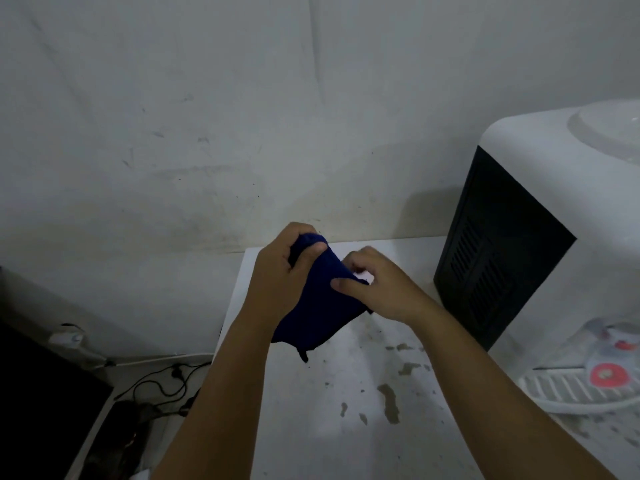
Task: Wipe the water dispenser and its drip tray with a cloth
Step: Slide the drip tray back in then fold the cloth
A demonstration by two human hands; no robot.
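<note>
Dark blue cloth [320,299] is held in the air between both hands, above the far part of a white table [346,427] whose top is marked with brownish stains [389,401]. It is gathered into a bunched, roughly folded pad, with a short tail hanging from its lower edge; this is judged to be a preparatory fold, made so that a compact wiping face is presented before any surface is touched. The left hand [280,275] is closed round the upper end of the cloth, with the fingers curled over it and the thumb pressed against the fabric. The right hand [377,285] is partly curled, and the right edge of the cloth is pinched between its thumb and fingers; how tightly cannot be told. The water dispenser [540,202] stands on the table to the right, well apart from the hands, with a white top and a black vented side panel turned toward the hands. The drip tray [561,393], a white slotted grille, lies at the foot of the dispenser near the right edge of the view, beneath a tap with a red marking [606,375]. Neither the dispenser nor the tray is touched by the cloth, so wiping is judged not yet begun. Cables [162,379] lie on the floor to the left of the table.
</note>
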